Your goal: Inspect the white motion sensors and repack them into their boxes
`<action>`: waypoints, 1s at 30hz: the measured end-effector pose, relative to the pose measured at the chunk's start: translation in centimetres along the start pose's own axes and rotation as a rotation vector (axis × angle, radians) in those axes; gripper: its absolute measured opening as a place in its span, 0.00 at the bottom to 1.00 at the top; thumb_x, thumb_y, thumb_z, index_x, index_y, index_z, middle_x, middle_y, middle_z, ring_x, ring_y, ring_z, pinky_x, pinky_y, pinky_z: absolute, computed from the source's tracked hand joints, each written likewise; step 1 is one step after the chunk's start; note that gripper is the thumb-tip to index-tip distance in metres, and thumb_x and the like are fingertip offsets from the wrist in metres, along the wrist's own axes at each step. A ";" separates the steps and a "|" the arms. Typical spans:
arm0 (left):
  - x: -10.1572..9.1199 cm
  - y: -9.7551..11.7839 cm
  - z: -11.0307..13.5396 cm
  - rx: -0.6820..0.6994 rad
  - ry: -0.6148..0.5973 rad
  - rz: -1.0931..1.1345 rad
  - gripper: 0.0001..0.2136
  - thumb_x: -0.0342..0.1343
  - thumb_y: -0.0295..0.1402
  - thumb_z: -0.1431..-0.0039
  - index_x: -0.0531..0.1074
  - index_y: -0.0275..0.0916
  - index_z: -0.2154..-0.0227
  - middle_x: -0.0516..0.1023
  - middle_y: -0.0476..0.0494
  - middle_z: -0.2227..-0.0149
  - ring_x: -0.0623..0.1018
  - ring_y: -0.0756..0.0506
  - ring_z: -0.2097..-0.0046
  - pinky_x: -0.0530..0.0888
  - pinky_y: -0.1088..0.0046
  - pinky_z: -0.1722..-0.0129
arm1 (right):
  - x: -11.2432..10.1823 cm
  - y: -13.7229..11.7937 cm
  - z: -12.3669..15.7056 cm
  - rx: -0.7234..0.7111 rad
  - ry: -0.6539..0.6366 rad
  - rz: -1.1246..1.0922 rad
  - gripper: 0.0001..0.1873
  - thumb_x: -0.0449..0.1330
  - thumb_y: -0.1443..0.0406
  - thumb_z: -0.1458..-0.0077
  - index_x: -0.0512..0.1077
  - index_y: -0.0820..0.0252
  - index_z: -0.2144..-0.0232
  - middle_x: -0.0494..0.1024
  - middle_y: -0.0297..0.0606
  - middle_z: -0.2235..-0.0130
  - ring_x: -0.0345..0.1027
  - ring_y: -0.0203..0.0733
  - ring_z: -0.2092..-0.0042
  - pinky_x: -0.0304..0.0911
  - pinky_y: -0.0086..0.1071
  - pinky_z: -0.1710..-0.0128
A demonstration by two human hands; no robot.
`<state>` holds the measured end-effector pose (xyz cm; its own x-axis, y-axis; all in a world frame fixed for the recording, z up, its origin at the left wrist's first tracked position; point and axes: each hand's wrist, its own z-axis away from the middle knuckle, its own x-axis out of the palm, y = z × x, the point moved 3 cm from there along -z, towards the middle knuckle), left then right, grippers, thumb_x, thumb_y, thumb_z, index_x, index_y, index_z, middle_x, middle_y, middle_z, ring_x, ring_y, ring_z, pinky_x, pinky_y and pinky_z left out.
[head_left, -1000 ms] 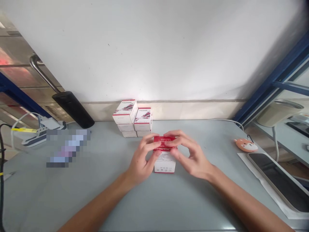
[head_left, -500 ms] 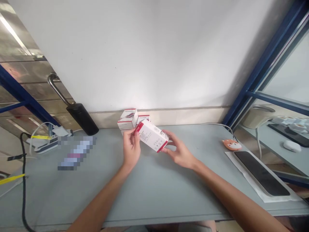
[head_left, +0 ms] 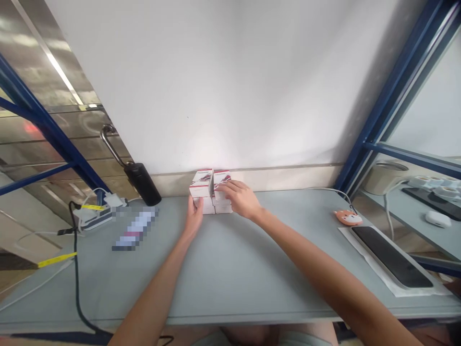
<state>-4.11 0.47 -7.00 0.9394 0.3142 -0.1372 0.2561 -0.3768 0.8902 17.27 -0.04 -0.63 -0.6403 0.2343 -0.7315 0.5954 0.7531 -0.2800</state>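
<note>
Small white-and-red cardboard boxes stand in a two-high stack against the wall at the back of the desk. My left hand (head_left: 194, 216) is against the stack's left side, its thumb on the front and its other fingers partly hidden; it grips the left boxes, the upper left box (head_left: 201, 183) among them. The upper right box (head_left: 222, 177) sits beside it, with a thin gap between the two. Over its front and right side bends my right hand (head_left: 242, 198), fingers closed on it. Below are the lower left box (head_left: 208, 206) and lower right box (head_left: 224, 207).
On the left are a black cylinder (head_left: 142, 183) with a metal hook, a power strip (head_left: 95, 217), cables and a pixelated phone-like object (head_left: 135, 229). To the right lie an orange animal-face case (head_left: 348, 217) and a dark phone-shaped slab (head_left: 391, 257) on white paper. A blue metal frame (head_left: 382, 110) rises there.
The box held between both hands in front of the stack now sits at its upper right. My right hand moved back and left with it; my left hand shifted to the stack's left side.
</note>
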 end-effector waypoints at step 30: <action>12.5 2.2 5.3 -0.094 -0.614 0.229 0.38 0.65 0.40 0.37 0.57 0.58 0.26 0.52 0.47 0.22 0.56 0.34 0.23 0.65 0.47 0.27 | -4.8 8.9 13.8 0.882 0.568 -0.516 0.38 0.48 0.39 0.31 0.60 0.54 0.31 0.72 0.50 0.36 0.69 0.54 0.37 0.64 0.52 0.35</action>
<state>9.38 -1.02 -9.01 0.9342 -0.3293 -0.1375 0.0392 -0.2883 0.9567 32.31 -3.00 -8.19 -0.8968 0.4344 -0.0840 0.1887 0.2038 -0.9606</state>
